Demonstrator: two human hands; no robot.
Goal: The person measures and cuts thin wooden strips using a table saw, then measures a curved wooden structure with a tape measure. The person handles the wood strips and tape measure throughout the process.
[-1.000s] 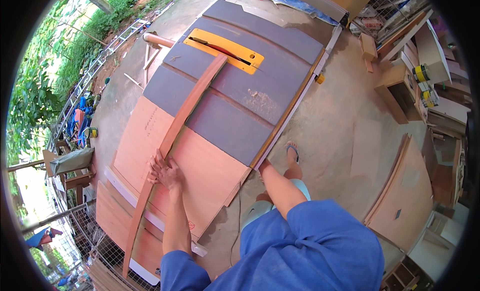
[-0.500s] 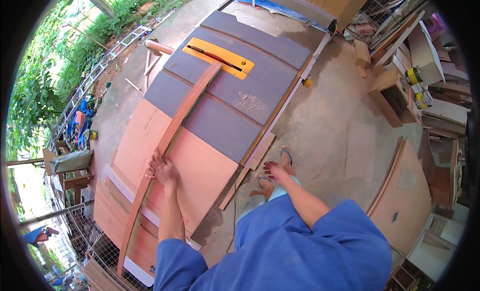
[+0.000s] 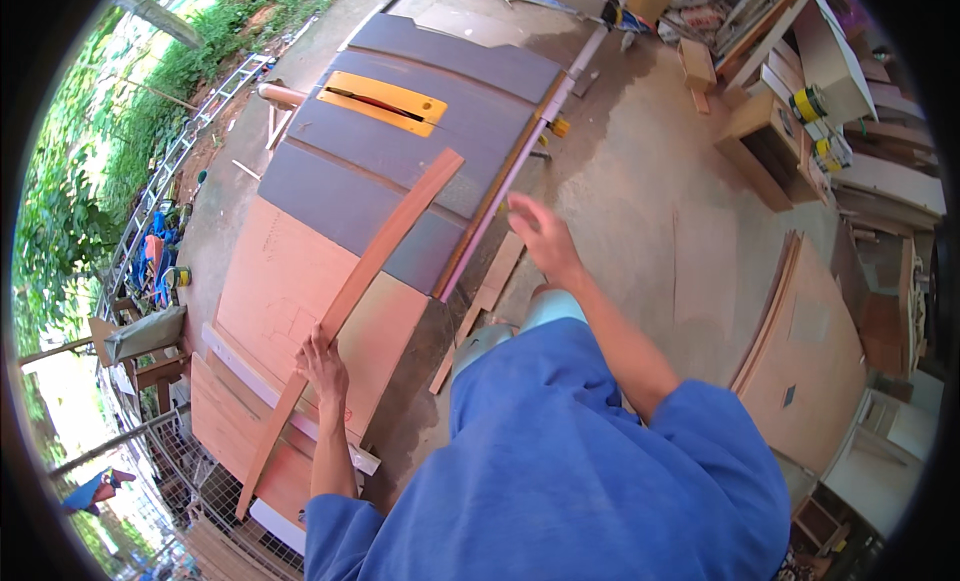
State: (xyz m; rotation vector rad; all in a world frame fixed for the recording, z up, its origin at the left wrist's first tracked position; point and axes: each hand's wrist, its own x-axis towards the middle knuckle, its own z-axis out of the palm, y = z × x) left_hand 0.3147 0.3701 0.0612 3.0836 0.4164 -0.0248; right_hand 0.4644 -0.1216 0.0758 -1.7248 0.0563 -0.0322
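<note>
- Concrete floor (image 3: 620, 261) surrounds your grey bench (image 3: 475, 106); a plywood panel (image 3: 290, 271) extends its near end, and a pale rail (image 3: 492, 216) follows its right edge.
- Your wooden strip (image 3: 383, 249) lies aslant, its far end over the grey top toward the right edge, its tail past the near edge of the plywood panel.
- Your left hand (image 3: 322, 366) is closed on the strip above the panel; its thumb is hard to make out.
- Your right hand (image 3: 546, 241) holds nothing, fingers loosely parted just beside the rail; you cannot tell whether they touch it.
- Handling the strip looks like the step in hand: grip it firmly near its balance point, since so long a piece probably swings easily.
- Keep its far end and your fingers well clear of the slotted yellow plate (image 3: 385, 96) toward the bench's far edge.
- Watch your footing near the offcuts (image 3: 492, 284) below the right edge.
- Beyond the floor, an open wooden box (image 3: 768, 131) and leaning panels (image 3: 810, 351) stand right; a ladder (image 3: 180, 146) and greenery (image 3: 70, 181) lie left.
</note>
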